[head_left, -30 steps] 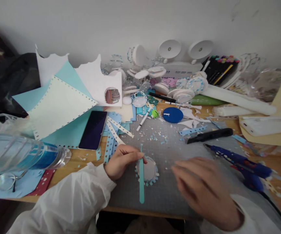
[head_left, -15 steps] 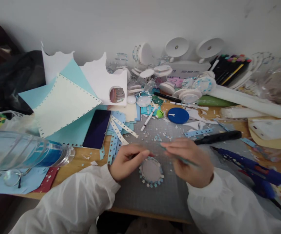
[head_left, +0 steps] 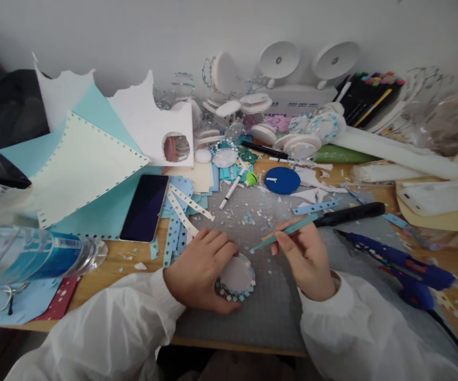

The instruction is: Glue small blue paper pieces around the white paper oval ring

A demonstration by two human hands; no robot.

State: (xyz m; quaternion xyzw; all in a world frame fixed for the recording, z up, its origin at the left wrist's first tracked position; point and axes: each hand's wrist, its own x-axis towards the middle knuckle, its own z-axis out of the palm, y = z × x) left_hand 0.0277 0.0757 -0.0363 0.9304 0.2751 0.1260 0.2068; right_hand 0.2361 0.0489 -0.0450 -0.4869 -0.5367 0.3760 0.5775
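A round white disc, edged with small blue and white paper stars, lies on the grey cutting mat. My left hand is closed round its left side, thumb at the near rim and fingers at the far rim. In my right hand is a pair of teal tweezers, held like a pen. Their tips point left and down, just beyond the disc's upper right rim. A tiny pale blue piece shows at the tips; whether it is gripped I cannot tell. Loose paper stars are scattered farther back.
On the right lie a blue hot glue gun and a black-handled tool. A phone, punched paper strips and a water bottle are on the left. White discs, a blue oval and markers crowd the back.
My left hand has gone from resting beyond the disc to gripping its left side. My right hand has turned, so the tweezers now point down-left near the disc. The whole view has shifted slightly.
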